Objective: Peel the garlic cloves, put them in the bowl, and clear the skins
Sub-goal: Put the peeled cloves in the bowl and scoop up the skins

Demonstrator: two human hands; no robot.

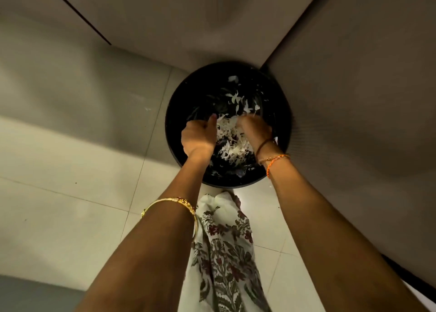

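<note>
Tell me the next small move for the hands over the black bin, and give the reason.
Probably spread the fingers and let go. Both the left hand and the right hand are over the mouth of the black bin, with a clump of white garlic skins between them and more skins already lying inside. The skins look to be above the opening, so releasing should drop them in.

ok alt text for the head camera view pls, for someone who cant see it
Seen from above, a person's left hand and right hand reach into a round black bin on a pale tiled floor, with white garlic skins between them. Bangles circle both wrists; floral-print clothing shows below.
</note>
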